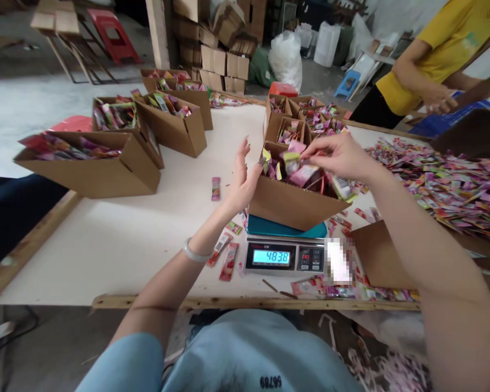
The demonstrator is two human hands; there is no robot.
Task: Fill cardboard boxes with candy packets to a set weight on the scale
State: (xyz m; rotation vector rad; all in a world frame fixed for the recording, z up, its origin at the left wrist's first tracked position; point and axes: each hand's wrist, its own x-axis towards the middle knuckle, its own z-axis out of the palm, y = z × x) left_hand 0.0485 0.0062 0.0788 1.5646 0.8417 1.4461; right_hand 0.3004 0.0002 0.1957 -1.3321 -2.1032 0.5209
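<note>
Head view, left hand (242, 182) grip apart against box (294, 204), right hand (341, 157) grip clamped on sachet (291, 158)

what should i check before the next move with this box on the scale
1. Box sits fully on the scale: ok.
2. Display lit and readable, 4838: ok.
3. Left hand steadies the box's side: ok, though it may affect the reading.
4. Right hand grip on a sachet over the box: ok.
5. Loose sachets clear of the scale's platform: cannot tell.
</note>
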